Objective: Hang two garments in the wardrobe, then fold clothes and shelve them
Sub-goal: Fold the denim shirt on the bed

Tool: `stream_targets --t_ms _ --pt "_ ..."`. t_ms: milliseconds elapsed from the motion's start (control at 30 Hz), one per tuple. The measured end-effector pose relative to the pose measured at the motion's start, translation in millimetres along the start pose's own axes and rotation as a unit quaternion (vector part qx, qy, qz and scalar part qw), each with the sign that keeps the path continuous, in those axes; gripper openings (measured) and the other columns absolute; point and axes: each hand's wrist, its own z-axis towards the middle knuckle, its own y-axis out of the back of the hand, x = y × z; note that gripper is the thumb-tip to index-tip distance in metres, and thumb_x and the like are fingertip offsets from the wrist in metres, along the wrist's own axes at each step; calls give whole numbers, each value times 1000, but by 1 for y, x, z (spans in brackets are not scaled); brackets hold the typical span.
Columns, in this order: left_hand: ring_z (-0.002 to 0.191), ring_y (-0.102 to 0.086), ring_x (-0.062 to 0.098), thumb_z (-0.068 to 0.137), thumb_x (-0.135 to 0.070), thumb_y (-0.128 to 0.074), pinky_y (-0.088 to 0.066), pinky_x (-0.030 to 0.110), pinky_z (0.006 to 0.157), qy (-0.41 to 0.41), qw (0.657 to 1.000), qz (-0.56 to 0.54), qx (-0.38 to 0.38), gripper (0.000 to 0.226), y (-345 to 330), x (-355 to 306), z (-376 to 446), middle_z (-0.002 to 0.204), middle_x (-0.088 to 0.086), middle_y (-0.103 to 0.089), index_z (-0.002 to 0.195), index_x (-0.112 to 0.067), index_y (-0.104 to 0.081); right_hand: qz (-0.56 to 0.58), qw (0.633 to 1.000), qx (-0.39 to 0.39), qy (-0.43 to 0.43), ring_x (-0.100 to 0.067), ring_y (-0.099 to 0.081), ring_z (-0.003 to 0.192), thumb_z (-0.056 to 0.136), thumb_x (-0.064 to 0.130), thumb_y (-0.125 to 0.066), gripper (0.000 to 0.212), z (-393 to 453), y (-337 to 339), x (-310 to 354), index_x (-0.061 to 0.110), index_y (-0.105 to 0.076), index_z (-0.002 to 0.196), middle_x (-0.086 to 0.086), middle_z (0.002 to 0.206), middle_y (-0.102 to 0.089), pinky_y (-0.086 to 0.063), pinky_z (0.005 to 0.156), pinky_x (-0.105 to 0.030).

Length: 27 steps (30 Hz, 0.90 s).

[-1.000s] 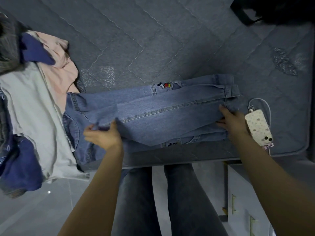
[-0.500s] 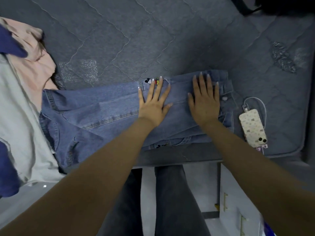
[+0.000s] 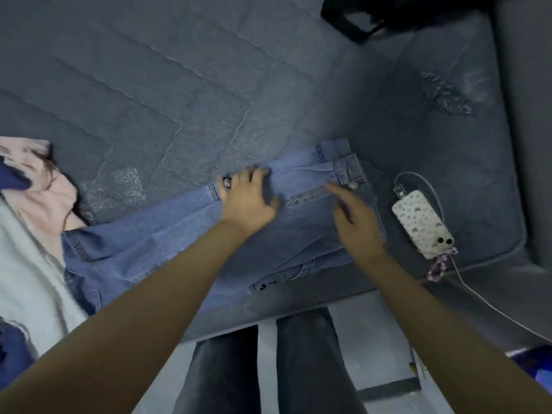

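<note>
- Since half a second ago both hands have slid from lying flat and spread on the jeans (image 3: 167, 234): the left hand (image 3: 248, 201) now sits at the far edge of the denim with its fingers bent over that edge, and the right hand (image 3: 355, 222) has drawn back toward the near side, one finger stretched out toward the waistband.
- The left hand's fingers curl on the far edge of the jeans, beside a small cartoon patch; whether they grip the cloth or only press it I cannot tell.
- The right hand is blurred; its fingers look loose and it rests on the denim without clutching anything.
- The jeans lie folded lengthwise across the near part of the bed (image 3: 209, 85), waistband to the right, legs running left.
- At the left, the jeans' leg end touches a heap of clothes (image 3: 27, 249): a pale garment, a pink one behind it, and dark blue pieces at the edge of view.
- Just right of the waistband a phone (image 3: 421, 222) in a spotted case lies on the bed, with a cable (image 3: 490, 306) plugged in and trailing off the bed's near edge, and a beaded strap hanging at its near end.
- A black bag (image 3: 388, 16) sits at the far right of the bed, well apart from the jeans.
- The person's legs in dark trousers stand against the bed's near edge.
</note>
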Motion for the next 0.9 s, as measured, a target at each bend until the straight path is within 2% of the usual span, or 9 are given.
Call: stream_targets --t_ms 100,233,333,433,500,600,733,833,900 --pt "129 -42 25 84 -47 -61 -13 51 114 -63 995 -33 -69 53 24 -48 31 134 0 -51 131 -26 -49 211 960 -118 -142 -20 -68 95 96 -7 -48 19 -52 10 -7 -2 -66 102 -17 102 -69 -53 89 -33" --pt "135 -40 26 80 -55 -70 -32 35 112 -35 975 -121 185 79 35 -109 89 148 6 -40 144 -22 -39 322 824 -179 -430 -23 -64 93 95 21 -60 12 -82 10 -43 10 -64 98 -8 95 -65 -53 83 -43" --pt "124 -48 19 77 -52 -74 -36 27 105 -36 958 -133 250 73 34 -121 112 137 1 -51 138 -22 -47 445 751 -124 -472 -19 -62 102 89 41 -65 30 -76 8 -60 20 -64 110 -2 109 -66 -51 79 -36" --pt "113 -50 12 75 -56 -74 -36 26 99 -60 949 -138 276 50 29 -118 113 115 -12 -60 114 -31 -57 514 751 -108 -399 -19 -62 114 77 49 -69 68 -60 4 -64 20 -52 135 -2 128 -63 -50 98 -41" --pt "120 -49 12 72 -56 -77 -35 28 105 -54 944 -175 275 69 25 -113 111 129 -8 -57 128 -24 -54 519 747 -140 -391 -19 -61 116 71 49 -73 80 -52 0 -59 21 -46 140 -2 133 -59 -48 102 -43" --pt "123 -51 13 68 -49 -81 -38 29 107 -56 939 -207 269 83 27 -111 106 136 -4 -54 137 -13 -52 502 744 -225 -379 -19 -58 119 76 41 -77 75 -48 -9 -54 18 -47 140 -2 135 -57 -47 104 -43" --pt "79 -59 10 72 -32 -83 -45 27 79 -100 931 -227 269 39 50 -104 86 85 -1 -65 99 -7 -68 464 774 -303 -306 -15 -64 111 79 24 -79 53 -61 -19 -31 15 -59 127 0 123 -66 -50 100 -42" --pt "79 -49 17 76 -20 -82 -38 30 76 -151 920 -243 268 47 91 -85 59 85 9 -55 102 12 -59 416 813 -334 -233 -11 -66 107 78 22 -80 43 -87 -26 3 20 -62 118 6 114 -70 -53 97 -39" --pt "77 -53 14 76 -11 -80 -41 26 74 -186 913 -248 265 32 123 -62 35 81 5 -60 96 6 -63 395 840 -335 -163 -11 -65 109 77 25 -80 47 -110 -38 35 21 -61 121 8 115 -70 -54 93 -31"
